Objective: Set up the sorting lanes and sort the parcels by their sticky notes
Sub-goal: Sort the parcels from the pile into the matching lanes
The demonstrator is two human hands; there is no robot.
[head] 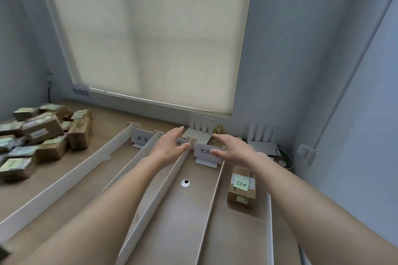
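Long white divider strips (150,204) run along the wooden table (103,127) and form several lanes. White label cards stand at the far ends: one (142,138) in a left lane, one (205,153) in the middle-right lane, and a third partly hidden behind my left hand (169,146). My left hand hovers with straight fingers over a divider's far end. My right hand (233,150) reaches with straight fingers to the middle-right card, thumb at its right edge. A brown parcel (242,191) with a green sticky note (240,184) lies in the right lane.
A pile of brown parcels (43,135) sits on the table at the left. White routers (199,131) and cables stand by the wall under the window blind. A round cable hole (185,183) is in the middle-right lane. A wall closes in on the right.
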